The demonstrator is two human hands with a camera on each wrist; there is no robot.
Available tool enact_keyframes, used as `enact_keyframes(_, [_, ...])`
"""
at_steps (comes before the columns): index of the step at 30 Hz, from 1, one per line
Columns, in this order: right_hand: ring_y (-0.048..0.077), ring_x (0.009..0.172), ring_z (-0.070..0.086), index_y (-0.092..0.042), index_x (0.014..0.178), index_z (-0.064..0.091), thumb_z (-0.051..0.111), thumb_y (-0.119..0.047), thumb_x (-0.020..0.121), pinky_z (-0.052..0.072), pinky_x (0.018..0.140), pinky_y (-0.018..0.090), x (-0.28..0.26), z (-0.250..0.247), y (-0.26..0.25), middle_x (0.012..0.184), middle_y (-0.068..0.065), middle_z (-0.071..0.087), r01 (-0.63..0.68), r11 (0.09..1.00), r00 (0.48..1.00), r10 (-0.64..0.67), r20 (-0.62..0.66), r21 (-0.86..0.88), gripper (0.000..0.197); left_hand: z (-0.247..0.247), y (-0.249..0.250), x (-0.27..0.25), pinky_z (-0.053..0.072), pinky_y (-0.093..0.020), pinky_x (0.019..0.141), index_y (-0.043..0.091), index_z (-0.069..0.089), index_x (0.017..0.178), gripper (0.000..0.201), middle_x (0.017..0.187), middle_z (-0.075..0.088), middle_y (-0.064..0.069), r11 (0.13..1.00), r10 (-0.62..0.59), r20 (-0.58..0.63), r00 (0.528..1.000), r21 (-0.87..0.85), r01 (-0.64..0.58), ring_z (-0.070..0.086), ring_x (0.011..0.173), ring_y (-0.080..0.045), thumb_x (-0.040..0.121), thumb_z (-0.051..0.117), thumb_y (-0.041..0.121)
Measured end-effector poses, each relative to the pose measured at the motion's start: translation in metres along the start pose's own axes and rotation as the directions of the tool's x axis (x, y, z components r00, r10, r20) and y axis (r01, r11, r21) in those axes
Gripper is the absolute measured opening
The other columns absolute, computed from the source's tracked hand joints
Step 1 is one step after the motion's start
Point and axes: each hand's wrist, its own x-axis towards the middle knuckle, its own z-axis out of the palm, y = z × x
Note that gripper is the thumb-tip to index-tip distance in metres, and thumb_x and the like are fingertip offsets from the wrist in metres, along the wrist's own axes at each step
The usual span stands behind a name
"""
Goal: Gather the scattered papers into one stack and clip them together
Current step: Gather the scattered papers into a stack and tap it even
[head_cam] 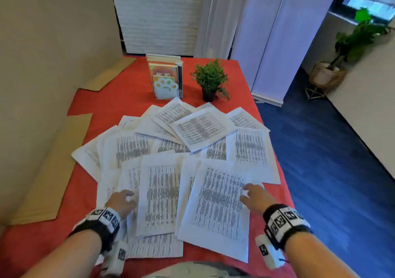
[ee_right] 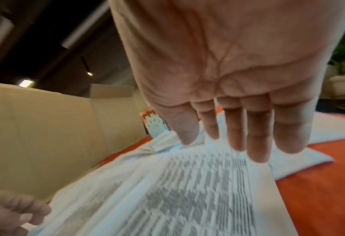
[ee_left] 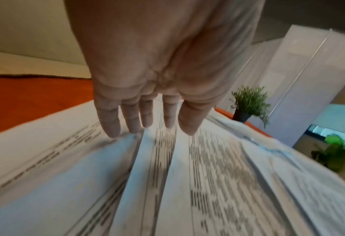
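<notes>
the head camera looks forward and down from above on the red table (head_cam: 132, 98). each wrist camera sits very near under its palm, facing along the fingers. all three views share the printed papers (head_cam: 201, 128).

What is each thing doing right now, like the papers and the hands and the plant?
Papers: spread out, overlapping, not stacked.
Left hand: open, over the papers' left side.
Right hand: open, over the right-side sheet.
Potted plant: standing upright.
Book holder: upright, full of books.

Red-covered table (head_cam: 128, 98) carries scattered printed papers (head_cam: 201, 130), a clear book holder (head_cam: 165, 79) and small potted plant (head_cam: 210, 81).
</notes>
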Motion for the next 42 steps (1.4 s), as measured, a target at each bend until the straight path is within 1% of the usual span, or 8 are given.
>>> enact_keyframes(11, [0.041,0.114,0.053,-0.021,0.150,0.007,0.061,-0.016,0.087,0.051,0.094,0.040,0.021,0.045,0.005,0.149,0.019,0.007,-0.266,0.951,0.964,0.264,0.035,0.155,0.083,0.040,0.018,-0.013,0.035,-0.038,0.108,0.019,0.028,0.144,0.094,0.148,0.011,-0.017,0.990,-0.143,-0.088,0.986,-0.009,0.143,0.040,0.129,-0.040,0.066,0.080,0.008])
enact_keyframes(15, [0.032,0.096,0.053,-0.021,0.151,-0.007,0.050,0.006,0.084,0.049,0.083,0.036,0.026,0.051,0.003,0.139,0.023,0.032,-0.209,0.930,0.972,0.232,-0.042,0.302,0.093,0.047,0.024,-0.012,0.049,-0.028,0.089,0.016,0.038,0.139,0.084,0.142,0.021,-0.014,0.990,-0.117,-0.045,0.992,-0.089,0.112,0.049,0.118,-0.036,0.067,0.064,-0.018])
enact_keyframes(18, [0.031,0.102,0.060,-0.017,0.151,0.009,0.049,-0.002,0.089,0.048,0.089,0.038,0.031,0.050,-0.003,0.125,0.018,0.056,-0.193,0.905,0.969,0.236,-0.069,0.379,0.075,0.045,0.026,-0.008,0.049,-0.037,0.095,0.013,0.051,0.128,0.060,0.139,0.039,-0.015,0.996,-0.046,-0.095,0.994,-0.087,0.037,0.056,0.113,-0.034,0.073,0.068,-0.005])
enact_keyframes(21, [0.032,0.092,0.061,-0.003,0.103,0.054,0.050,-0.011,0.089,0.050,0.078,0.035,0.033,0.046,-0.013,0.102,0.017,0.064,-0.142,0.947,0.975,0.184,-0.121,0.289,0.017,0.037,0.023,-0.007,0.050,-0.027,0.063,0.014,0.055,0.112,0.033,0.115,0.058,-0.013,0.979,-0.036,-0.192,0.981,-0.203,-0.004,0.061,0.075,-0.021,0.082,0.068,0.011])
enact_keyframes(23, [0.030,0.077,0.056,-0.008,0.069,0.046,0.051,-0.014,0.089,0.044,0.064,0.032,0.039,0.048,-0.019,0.080,0.013,0.057,-0.124,0.954,0.968,0.177,-0.178,0.274,0.022,0.031,0.021,-0.001,0.040,-0.023,0.048,0.015,0.048,0.118,0.040,0.094,0.061,-0.012,0.958,-0.029,-0.258,0.966,-0.284,-0.047,0.052,0.055,-0.016,0.083,0.066,0.009])
enact_keyframes(29, [0.024,0.061,0.048,-0.006,0.055,0.040,0.059,-0.014,0.082,0.045,0.058,0.031,0.050,0.063,-0.036,0.068,0.011,0.046,-0.117,0.938,0.935,0.214,-0.283,0.326,0.034,0.010,0.010,0.017,0.045,-0.032,0.070,0.026,0.006,0.149,0.093,0.134,0.051,-0.024,0.946,-0.002,-0.205,0.979,-0.318,-0.065,0.061,0.097,-0.037,0.081,0.066,0.004])
enact_keyframes(38, [0.027,0.080,0.055,-0.010,0.087,0.051,0.057,-0.013,0.086,0.043,0.068,0.031,0.047,0.085,-0.054,0.081,0.008,0.057,-0.096,0.907,0.947,0.209,-0.243,0.409,0.007,0.014,-0.006,0.023,0.037,-0.040,0.105,0.014,0.008,0.150,0.100,0.149,0.039,-0.011,0.922,0.017,-0.162,0.987,-0.379,-0.078,0.045,0.130,-0.033,0.076,0.076,0.014])
enact_keyframes(42, [0.035,0.118,0.055,-0.020,0.140,0.030,0.056,-0.005,0.089,0.047,0.095,0.043,0.038,0.087,-0.057,0.135,0.021,0.050,-0.010,0.790,0.954,0.191,-0.231,0.612,0.060,0.012,-0.015,0.023,0.044,-0.037,0.095,0.014,0.017,0.147,0.085,0.141,0.050,-0.013,0.937,0.009,-0.148,0.989,-0.345,-0.060,0.054,0.119,-0.035,0.080,0.068,0.006])
